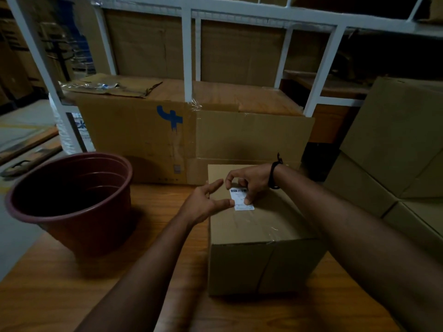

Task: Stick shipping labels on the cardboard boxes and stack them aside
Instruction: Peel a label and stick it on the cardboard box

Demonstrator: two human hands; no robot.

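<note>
A taped brown cardboard box [259,236] stands on the wooden table [72,295] in front of me. A small white shipping label [239,200] with a barcode lies on the box's top face, near the left edge. My left hand [203,202] touches the label's left edge with its thumb, the other fingers spread and straight. My right hand [249,183] comes from the right, its fingers curled down onto the label's top and right side, thumb pressing on it. A black band sits on the right wrist.
A dark red plastic bucket [69,200] stands on the table to the left. A large flat cardboard box with a blue mark [191,135] lies behind, under a white metal rack [187,56]. Several stacked cardboard boxes [393,152] rise at the right.
</note>
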